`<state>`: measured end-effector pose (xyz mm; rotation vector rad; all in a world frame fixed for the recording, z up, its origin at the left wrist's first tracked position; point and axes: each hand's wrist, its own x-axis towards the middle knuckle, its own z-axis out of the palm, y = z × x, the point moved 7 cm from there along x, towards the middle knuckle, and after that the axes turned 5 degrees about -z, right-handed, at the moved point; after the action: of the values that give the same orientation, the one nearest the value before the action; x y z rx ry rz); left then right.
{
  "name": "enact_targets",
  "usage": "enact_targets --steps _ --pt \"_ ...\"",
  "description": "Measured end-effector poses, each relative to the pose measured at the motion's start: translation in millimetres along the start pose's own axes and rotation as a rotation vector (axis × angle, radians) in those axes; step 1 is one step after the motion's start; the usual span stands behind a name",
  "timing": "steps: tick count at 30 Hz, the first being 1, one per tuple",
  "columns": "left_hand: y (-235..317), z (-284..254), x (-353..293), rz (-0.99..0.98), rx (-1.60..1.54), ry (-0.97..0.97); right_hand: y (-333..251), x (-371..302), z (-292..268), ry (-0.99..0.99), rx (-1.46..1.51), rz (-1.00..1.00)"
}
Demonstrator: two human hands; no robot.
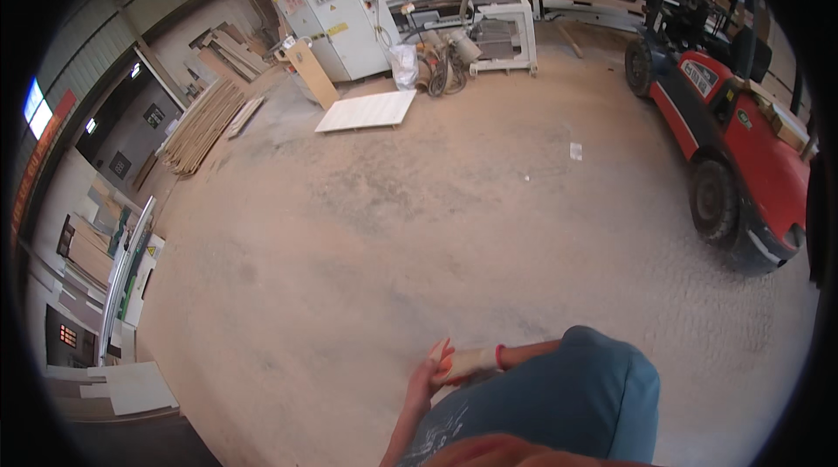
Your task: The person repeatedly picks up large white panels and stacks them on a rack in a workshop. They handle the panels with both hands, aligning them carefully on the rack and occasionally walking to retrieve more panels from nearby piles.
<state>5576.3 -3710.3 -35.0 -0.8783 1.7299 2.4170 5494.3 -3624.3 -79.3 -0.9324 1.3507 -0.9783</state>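
My left hand point(425, 374) is bare and comes up from the lower edge, in front of my body. Its fingers close on the orange finger end of a work glove point(471, 363). That glove is cream-coloured on the back and has a red cuff edge. Inside it is my right hand point(459, 366), whose forearm comes in from the right beside teal clothing point(559, 397). The left hand partly covers the gloved fingers, so their pose cannot be made out. Both hands meet low over the dusty concrete floor point(367, 275).
A red forklift point(742, 144) stands at the right. Far off are a white machine cabinet point(336, 22), a pale panel point(367, 111) lying on the floor and coiled hoses point(447, 72). Stacked boards point(202, 128) lie at the far left, with a workbench point(144, 390) at the near left.
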Motion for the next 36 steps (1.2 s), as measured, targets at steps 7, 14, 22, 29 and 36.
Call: enact_targets --steps 7,14,22,29,36 --pt "151.5 -144.2 117.8 0.106 0.058 0.299 -171.4 202.9 -98.9 0.113 -0.477 -0.452" --pt "228.7 -194.5 327.9 0.044 0.508 0.148 -178.4 318.5 -274.1 0.265 -0.298 -0.257" --pt "375.9 -126.9 561.1 0.59 1.016 -0.379 -112.8 360.3 -531.1 0.765 0.451 -0.148" --pt "421.6 -91.1 807.4 0.382 1.864 -1.043 -183.7 391.0 -704.6 1.054 -0.564 -0.203" --pt "616.6 -181.3 1013.3 0.102 0.329 -0.598 -280.0 626.7 -901.6 0.652 -0.698 -0.515"
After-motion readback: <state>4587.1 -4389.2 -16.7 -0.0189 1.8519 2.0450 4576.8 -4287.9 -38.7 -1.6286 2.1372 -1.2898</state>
